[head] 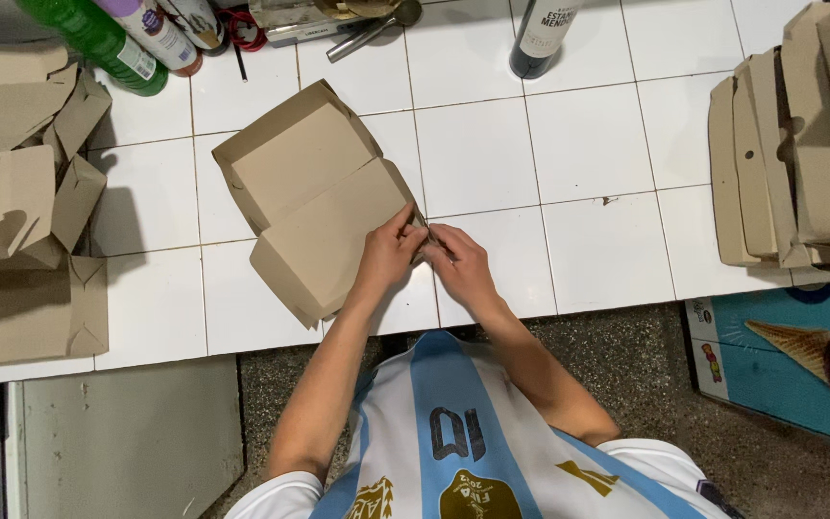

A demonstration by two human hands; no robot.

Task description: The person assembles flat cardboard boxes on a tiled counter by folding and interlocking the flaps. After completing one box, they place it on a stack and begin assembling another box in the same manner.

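On the white tiled worktop (pixel 588 144), folded brown boxes (pixel 21 202) are heaped at the left edge and flat blanks (pixel 799 144) are stacked at the right. Along the far edge stand a green bottle (pixel 98 38), a dark bottle (pixel 540 34) and a metal spoon (pixel 377 27). Below lies a speckled floor (pixel 646 356).

Both forearms bare, reaching forward from the torso and converging. Left hand (pixel 388 252) palm down, fingers curled and pinching at the tips, wrist straight. Right hand (pixel 461 265) angled in toward the left, knuckles up, fingers bent, thumb tucked under. Fingertips of the two hands meet or nearly touch. Elbows bent, held close to the body
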